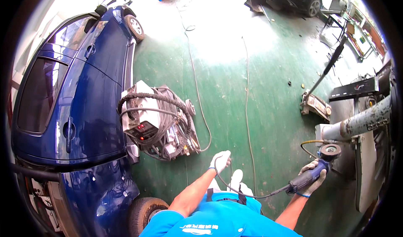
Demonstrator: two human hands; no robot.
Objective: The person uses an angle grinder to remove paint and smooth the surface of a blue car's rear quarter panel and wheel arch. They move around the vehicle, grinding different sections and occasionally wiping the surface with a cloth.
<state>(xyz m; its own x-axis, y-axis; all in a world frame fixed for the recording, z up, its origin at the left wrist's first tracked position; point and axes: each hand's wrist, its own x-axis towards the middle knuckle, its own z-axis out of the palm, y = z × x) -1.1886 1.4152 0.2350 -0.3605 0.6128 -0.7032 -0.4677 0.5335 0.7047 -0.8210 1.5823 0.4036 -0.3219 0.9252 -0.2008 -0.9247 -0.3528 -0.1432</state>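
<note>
My right hand [312, 182], in a pale work glove, is wrapped round the body of a blue and black angle grinder [305, 178]. The grinder's disc [330, 150] points away from me, near a yellow hose [311, 142]. From its rear end a dark power cord [256, 196] loops across the front of my body to my left hand [220, 160]. That gloved hand is closed round the cord, and a short length hangs below the fingers.
A dark blue car [92, 98] with its front end opened up stands at left. Beside it is a wheeled welding machine [142, 106] draped with cables. A floor jack [315, 106] and a metal post [365, 119] stand right. Cables [247, 94] cross the green floor [220, 106].
</note>
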